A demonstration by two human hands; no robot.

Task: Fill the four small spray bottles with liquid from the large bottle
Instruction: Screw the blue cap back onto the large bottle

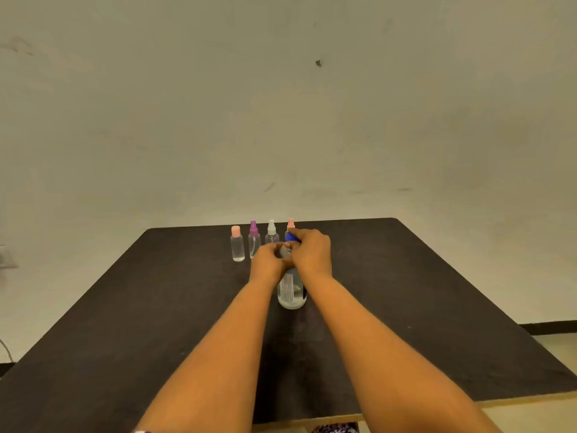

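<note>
Large bottle (pixel 292 292): upright at the centre of the dark surface (pixel 125 323), clear liquid low in its body, white label facing the camera.
Left hand (pixel 268 260): clenched around the bottle's neck, steadying it.
Right hand (pixel 312 251): gripping the blue cap (pixel 292 237), apparently twisting it; opening or closing, cannot tell.
Risk: a hard twist with a loose hold could tip the bottle toward 12 o'clock into the row and spill it.
Small spray bottles: four in a row at 12 o'clock, just behind the hands.
Pink-capped bottle (pixel 237 245): 11 o'clock end, mostly full.
Purple-topped bottle (pixel 253 237), white-topped bottle (pixel 271 232): levels unclear.
Pink-topped sprayer (pixel 291 224): mostly hidden.
</note>
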